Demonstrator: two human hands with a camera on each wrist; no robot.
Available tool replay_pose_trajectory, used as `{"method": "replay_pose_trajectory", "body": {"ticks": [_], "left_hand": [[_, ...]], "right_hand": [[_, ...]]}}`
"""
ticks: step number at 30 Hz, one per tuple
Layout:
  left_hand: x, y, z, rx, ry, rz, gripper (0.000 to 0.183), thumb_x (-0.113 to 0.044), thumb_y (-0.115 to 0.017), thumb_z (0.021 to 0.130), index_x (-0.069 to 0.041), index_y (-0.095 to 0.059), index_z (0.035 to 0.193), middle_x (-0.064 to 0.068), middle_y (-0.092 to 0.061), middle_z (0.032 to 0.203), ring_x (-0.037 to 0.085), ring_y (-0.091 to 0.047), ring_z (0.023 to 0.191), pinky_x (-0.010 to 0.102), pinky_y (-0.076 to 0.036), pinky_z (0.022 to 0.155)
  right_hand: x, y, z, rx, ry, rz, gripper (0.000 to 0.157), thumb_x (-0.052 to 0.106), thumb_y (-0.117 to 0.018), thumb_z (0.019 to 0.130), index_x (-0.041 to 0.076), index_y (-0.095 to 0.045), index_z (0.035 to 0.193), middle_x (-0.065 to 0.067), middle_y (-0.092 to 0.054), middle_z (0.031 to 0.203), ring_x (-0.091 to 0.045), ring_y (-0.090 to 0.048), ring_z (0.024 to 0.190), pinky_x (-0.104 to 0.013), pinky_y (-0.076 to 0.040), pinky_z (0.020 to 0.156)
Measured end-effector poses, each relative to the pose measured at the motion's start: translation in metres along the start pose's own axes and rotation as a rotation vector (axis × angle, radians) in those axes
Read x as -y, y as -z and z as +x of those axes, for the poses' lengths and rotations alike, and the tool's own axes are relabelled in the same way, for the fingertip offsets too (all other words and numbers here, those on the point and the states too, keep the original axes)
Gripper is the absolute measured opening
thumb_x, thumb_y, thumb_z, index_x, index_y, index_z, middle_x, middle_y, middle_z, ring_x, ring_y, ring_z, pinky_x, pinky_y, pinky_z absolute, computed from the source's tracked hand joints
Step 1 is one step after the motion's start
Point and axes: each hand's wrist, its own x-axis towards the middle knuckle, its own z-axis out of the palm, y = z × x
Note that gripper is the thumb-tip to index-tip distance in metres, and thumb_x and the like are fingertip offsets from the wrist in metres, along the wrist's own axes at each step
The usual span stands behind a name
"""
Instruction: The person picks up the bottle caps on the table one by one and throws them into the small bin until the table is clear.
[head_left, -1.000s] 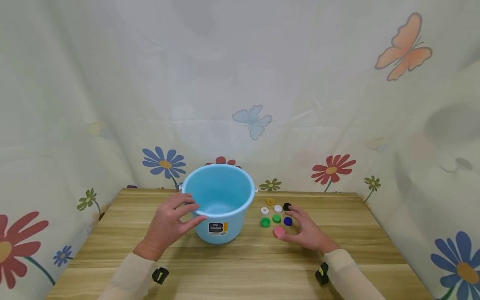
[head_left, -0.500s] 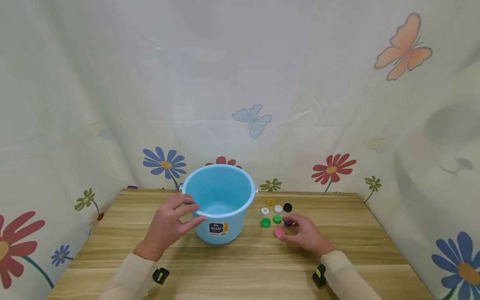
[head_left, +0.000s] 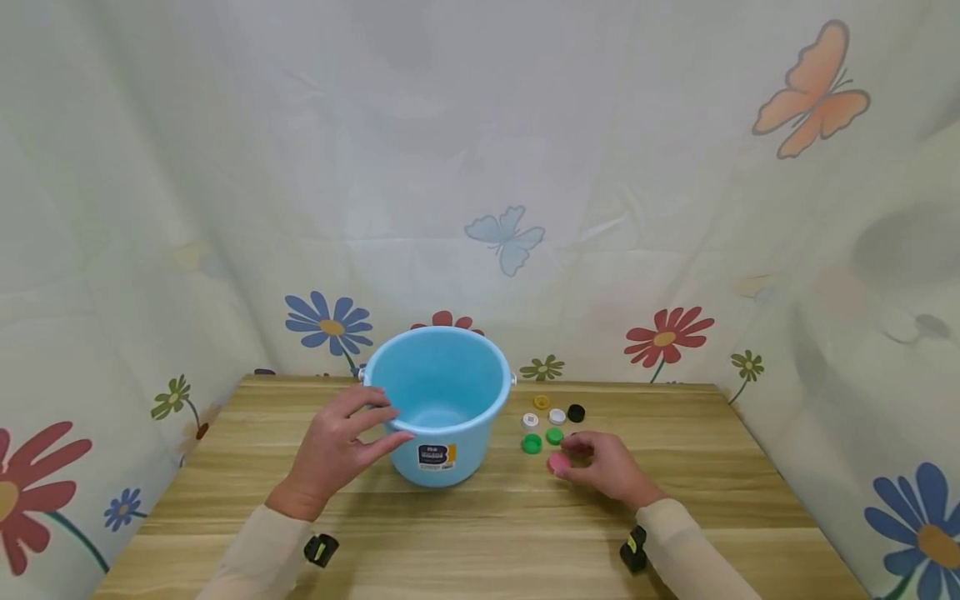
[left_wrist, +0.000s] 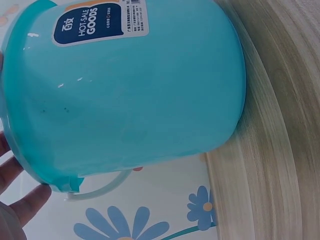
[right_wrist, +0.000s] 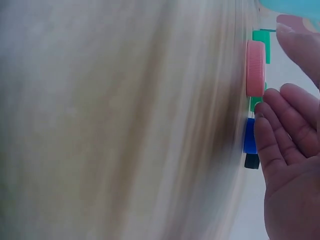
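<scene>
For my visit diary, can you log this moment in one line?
blue bucket: upright | left hand: at its rim | right hand: near pink cap, blue cap

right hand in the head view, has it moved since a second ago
Yes: the right hand has drawn its fingers back from the unmoved black cap, toward the camera

Wood-grained tabletop beneath my fingers, pale creased cloth hanging beyond them and to both sides, orange butterfly printed high to their right, pale-blue butterfly beyond them, red flowers and blue flowers lower down.
</scene>
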Motion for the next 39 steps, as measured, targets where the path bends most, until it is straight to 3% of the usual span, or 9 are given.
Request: {"method": "replay_pose_trajectory", "body": {"ticks": [9,11,14,16,19,34,39], "left_hand": [[-0.003,0.004,0.002,0.014,0.013,-0.006,0.056,-0.066,-0.061,0.089,-0.014,-0.08,0.097,0.003,-0.072,0.103,0.025,-0.07,0.104,0.047,-0.063,0.09],[-0.004,0.004,0.003,0.011,0.009,-0.007,0.046,-0.058,-0.076,0.085,-0.014,-0.08,0.097,0.003,-0.072,0.103,0.025,-0.07,0.104,0.047,-0.063,0.09],[-0.003,0.004,0.003,0.006,0.002,-0.005,0.044,-0.056,-0.077,0.084,-0.014,-0.08,0.097,0.003,-0.071,0.103,0.025,-0.07,0.104,0.048,-0.064,0.089],[-0.003,0.004,0.003,0.003,-0.001,-0.005,0.044,-0.056,-0.077,0.084,-0.014,-0.08,0.097,0.003,-0.071,0.103,0.025,-0.07,0.104,0.049,-0.064,0.088],[-0.004,0.003,0.002,0.001,0.002,-0.004,0.055,-0.066,-0.062,0.089,-0.014,-0.08,0.096,0.003,-0.071,0.102,0.025,-0.07,0.103,0.05,-0.064,0.087],[-0.004,0.004,0.002,0.008,0.027,-0.021,0.052,-0.062,-0.069,0.086,-0.013,-0.081,0.097,0.004,-0.071,0.103,0.026,-0.07,0.103,0.05,-0.063,0.088],[-0.005,0.004,0.001,0.009,0.034,-0.017,0.057,-0.065,-0.065,0.087,-0.012,-0.081,0.098,0.004,-0.071,0.104,0.026,-0.07,0.103,0.05,-0.063,0.088]], "right_hand": [[0.009,0.002,0.0,0.036,-0.004,0.0,0.04,0.026,-0.09,0.079,0.011,-0.074,0.113,0.002,-0.074,0.108,-0.015,-0.067,0.1,-0.04,-0.061,0.092],[0.012,0.002,0.0,0.044,-0.011,0.0,0.04,0.024,-0.09,0.08,0.011,-0.074,0.114,0.001,-0.074,0.109,-0.015,-0.066,0.1,-0.04,-0.061,0.093],[0.012,0.002,0.001,0.044,-0.009,-0.01,0.04,0.022,-0.09,0.079,0.011,-0.074,0.114,0.002,-0.074,0.109,-0.014,-0.066,0.099,-0.039,-0.061,0.092],[0.011,0.001,0.002,0.042,-0.006,-0.019,0.039,0.022,-0.09,0.079,0.011,-0.074,0.113,0.002,-0.074,0.108,-0.013,-0.066,0.098,-0.037,-0.061,0.091],[0.01,0.0,0.002,0.04,0.0,-0.033,0.039,0.022,-0.09,0.078,0.011,-0.074,0.113,0.003,-0.074,0.107,-0.012,-0.065,0.097,-0.036,-0.061,0.09],[0.008,-0.004,0.005,0.029,0.0,-0.082,0.04,0.021,-0.092,0.076,0.014,-0.075,0.112,0.005,-0.073,0.104,-0.01,-0.063,0.094,-0.033,-0.061,0.087],[0.008,-0.004,0.005,0.036,-0.003,-0.094,0.04,0.02,-0.092,0.076,0.013,-0.075,0.112,0.005,-0.073,0.104,-0.01,-0.064,0.094,-0.032,-0.061,0.086]]}}
